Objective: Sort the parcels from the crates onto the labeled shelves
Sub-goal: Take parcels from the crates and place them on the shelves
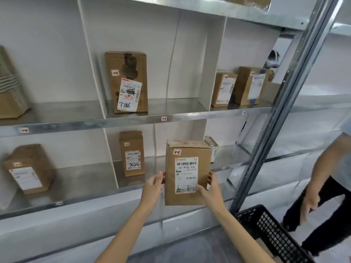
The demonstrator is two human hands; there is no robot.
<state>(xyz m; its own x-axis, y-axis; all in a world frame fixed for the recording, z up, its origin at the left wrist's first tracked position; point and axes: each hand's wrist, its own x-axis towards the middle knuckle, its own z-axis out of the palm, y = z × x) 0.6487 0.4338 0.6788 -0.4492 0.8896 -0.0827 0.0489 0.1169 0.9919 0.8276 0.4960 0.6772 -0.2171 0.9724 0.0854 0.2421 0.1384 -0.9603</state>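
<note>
I hold a brown cardboard parcel [187,173] upright in front of the lower shelf [91,196], with a white shipping label and a small "2-3" tag on its front. My left hand [154,184] grips its left side and my right hand [209,188] grips its right side, thumb on the label. The parcel hangs in the air just before the shelf edge, near the middle bay. A black plastic crate [269,230] stands at the lower right.
Metal shelves hold several labelled boxes: a parcel marked 7786 [127,82] above, a parcel marked 7022 [132,153] in the lower bay, two more boxes [241,87] at upper right. A steel upright [281,111] slants on the right. Another person [326,186] stands at the far right.
</note>
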